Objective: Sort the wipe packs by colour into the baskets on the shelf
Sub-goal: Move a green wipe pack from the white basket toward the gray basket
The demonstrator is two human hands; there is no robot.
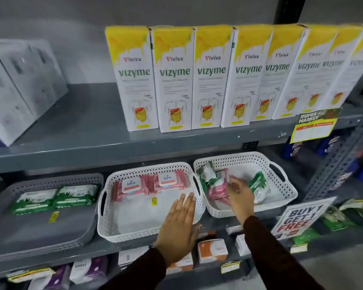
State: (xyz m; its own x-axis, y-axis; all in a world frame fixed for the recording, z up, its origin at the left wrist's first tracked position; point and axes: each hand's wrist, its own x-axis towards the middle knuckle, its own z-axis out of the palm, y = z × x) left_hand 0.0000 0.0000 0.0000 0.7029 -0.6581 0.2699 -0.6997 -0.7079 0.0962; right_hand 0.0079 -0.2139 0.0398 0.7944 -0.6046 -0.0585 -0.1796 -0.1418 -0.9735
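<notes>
The pink wipe pack [218, 188] lies in the right-hand white basket [285, 192], among green packs, its long axis running roughly toward the shelf back. The right hand [240, 190] is directly on it, fingers curling at its edge; whether the grip has closed I cannot tell. The left hand [179, 225] rests flat and open on the middle basket [105, 208], where pink packs belong.

A shop: metal shelving [134, 141] stocked with boxed products [174, 78], price tags [314, 126] and a "Buy 1 Get 1 Free" sign [298, 218].
</notes>
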